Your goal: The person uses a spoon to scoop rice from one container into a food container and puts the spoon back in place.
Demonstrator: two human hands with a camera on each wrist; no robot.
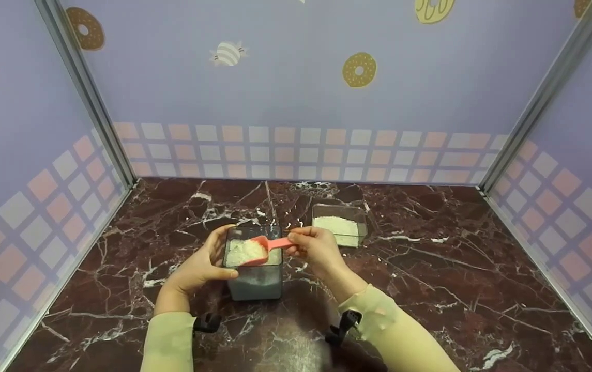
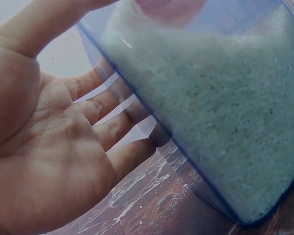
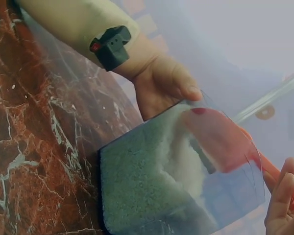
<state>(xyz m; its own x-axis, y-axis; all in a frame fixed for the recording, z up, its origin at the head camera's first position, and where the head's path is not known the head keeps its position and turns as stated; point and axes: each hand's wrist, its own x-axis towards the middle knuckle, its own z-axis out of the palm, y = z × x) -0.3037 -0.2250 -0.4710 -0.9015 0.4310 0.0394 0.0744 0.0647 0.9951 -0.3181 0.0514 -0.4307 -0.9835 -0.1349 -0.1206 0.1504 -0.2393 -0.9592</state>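
Observation:
A clear, deep plastic container (image 1: 256,288) of white rice (image 2: 220,107) stands on the marbled table. My left hand (image 1: 203,263) grips its left side, thumb at the near rim and fingers along the far side. A pink scoop (image 1: 279,243), heaped with rice, lies in the container's mouth, its bowl pointing left. The scoop's handle is pinched between thumb and fingers of my right hand (image 1: 318,249), just right of the rim. Through the container's wall, the right wrist view shows the scoop's bowl (image 3: 220,139) at the top of the rice.
Behind my right hand sits a shallow clear tray (image 1: 362,227) with a layer of white rice (image 1: 338,227). Stray grains are scattered on the dark red marbled table (image 1: 430,279). Patterned lilac panels (image 1: 296,103) enclose the back and both sides.

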